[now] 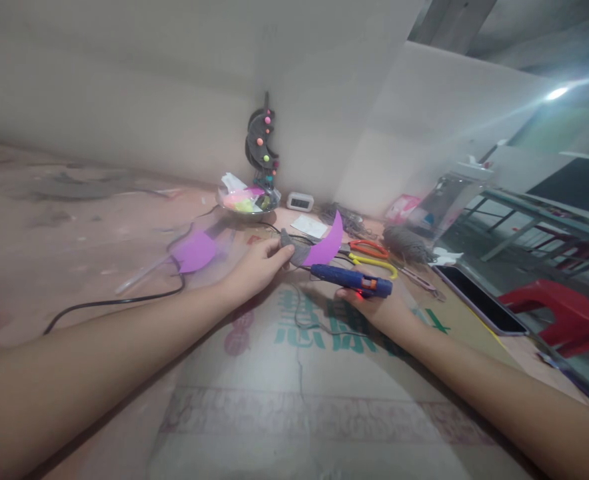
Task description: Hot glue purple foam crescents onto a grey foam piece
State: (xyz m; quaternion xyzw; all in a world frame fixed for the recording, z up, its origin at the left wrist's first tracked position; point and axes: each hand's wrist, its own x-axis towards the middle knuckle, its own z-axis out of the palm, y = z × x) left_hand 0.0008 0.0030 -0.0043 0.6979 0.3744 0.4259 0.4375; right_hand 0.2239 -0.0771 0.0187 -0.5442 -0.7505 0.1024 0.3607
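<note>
Between thumb and fingers my left hand (263,265) pinches a purple crescent (327,244) whose left end is wrapped in grey yarn (299,252). A blue glue gun (342,279) with a glowing red light is gripped in my right hand (369,303). Its nozzle points left, close under the yarn-covered part; whether it touches cannot be made out. A loose strand of grey yarn hangs below onto the printed cardboard (254,407). Orange-handled scissors (369,249) and a yellow-handled pair (374,263) lie just behind the glue gun.
At the back stand a grey crescent ornament with coloured balls (260,141), a bowl of scraps (248,203) and a small white clock (300,201). Another purple piece (194,252) and a black cord (119,303) lie left. A yarn ball (407,245) and phone (479,300) are right.
</note>
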